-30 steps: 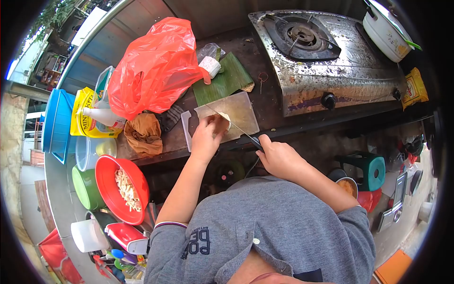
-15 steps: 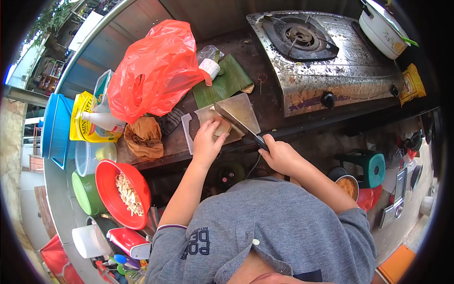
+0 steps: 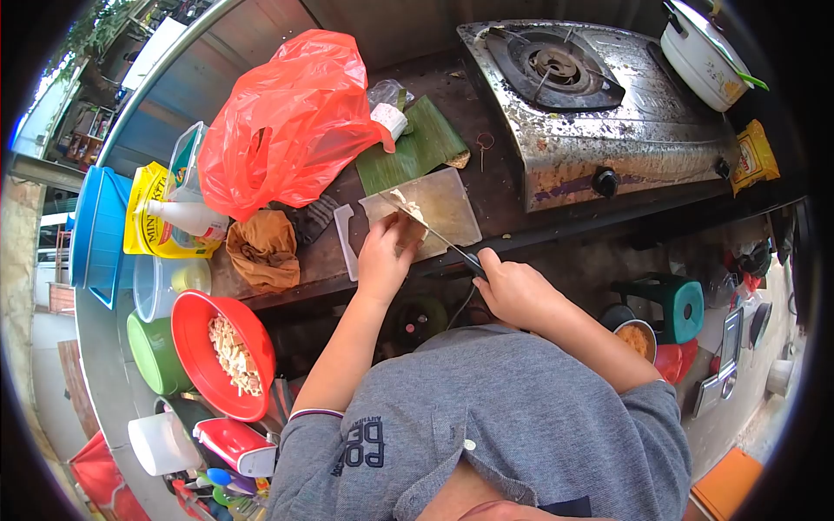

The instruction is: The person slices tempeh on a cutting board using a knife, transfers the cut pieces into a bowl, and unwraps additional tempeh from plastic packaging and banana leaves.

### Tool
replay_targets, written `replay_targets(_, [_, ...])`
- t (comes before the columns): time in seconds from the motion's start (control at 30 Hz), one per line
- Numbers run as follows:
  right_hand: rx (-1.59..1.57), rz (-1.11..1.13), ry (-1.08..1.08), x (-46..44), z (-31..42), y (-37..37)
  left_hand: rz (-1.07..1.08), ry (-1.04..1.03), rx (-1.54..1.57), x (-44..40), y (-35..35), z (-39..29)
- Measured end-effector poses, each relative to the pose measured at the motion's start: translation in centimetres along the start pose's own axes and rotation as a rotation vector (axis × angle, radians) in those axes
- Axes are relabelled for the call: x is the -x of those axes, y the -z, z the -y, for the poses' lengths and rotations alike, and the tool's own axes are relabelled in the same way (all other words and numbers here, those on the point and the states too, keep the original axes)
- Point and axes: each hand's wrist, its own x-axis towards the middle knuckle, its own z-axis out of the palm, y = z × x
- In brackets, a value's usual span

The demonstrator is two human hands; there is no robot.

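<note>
My right hand (image 3: 519, 291) grips the black handle of a kitchen knife (image 3: 446, 242), its blade slanting up and left over a translucent cutting board (image 3: 455, 207). On the board's left part, my left hand (image 3: 384, 259) has its fingers curled around a pale block of food, mostly hidden by the fingers and blade; it looks like tempeh. Pale cut slices (image 3: 409, 205) lie just beyond the blade. A green banana leaf (image 3: 415, 149) lies behind the board. To the left, a red bowl (image 3: 193, 334) contains many pale cut strips (image 3: 233, 356).
A worn metal gas stove (image 3: 556, 152) stands at the right, with a white pot (image 3: 708, 61) behind it. A red plastic bag (image 3: 291, 122) bulges at the left, above a brown cloth (image 3: 263, 250). The counter edge runs close to my body.
The block has turned under my left fingers, and white slices now show beyond the blade. The knife blade has shifted slightly down and left. The view has moved a little.
</note>
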Motion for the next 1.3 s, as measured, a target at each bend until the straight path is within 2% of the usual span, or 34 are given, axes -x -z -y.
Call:
replay_targets(0.3, [-0.043,-0.008,-0.017,-1.8,-2.7,-1.9,0.007,-0.015,0.007,0.3,0.1,0.0])
replay_targets(0.4, [-0.100,-0.053,0.056,-1.8,-3.1,-1.4,-0.042,-0.032,0.057,0.1,0.3,0.1])
replay_targets(0.47, [-0.092,-0.072,0.051,-1.2,-2.2,-0.7,-0.157,-0.099,-0.001,0.5,0.5,0.1])
replay_targets(0.73, [-0.023,-0.038,0.048,-0.3,0.1,0.0,-0.102,-0.061,0.041,0.7,0.2,0.6])
replay_targets(0.9, [0.022,0.011,-0.028,-0.1,1.2,-0.4,-0.118,-0.073,0.056,0.7,-0.1,0.7])
replay_targets(1.03, [0.023,-0.005,-0.005,-0.8,0.1,-2.0,-0.109,-0.064,0.043,0.7,-0.4,1.0])
replay_targets(1.1, [0.034,0.026,-0.073,-1.5,-0.1,-2.5,-0.106,-0.064,0.044,0.6,-0.3,1.0])
replay_targets(1.3, [-0.073,-0.053,0.058,-2.3,-2.4,-2.0,-0.122,-0.053,0.148,1.0,-0.2,1.1])
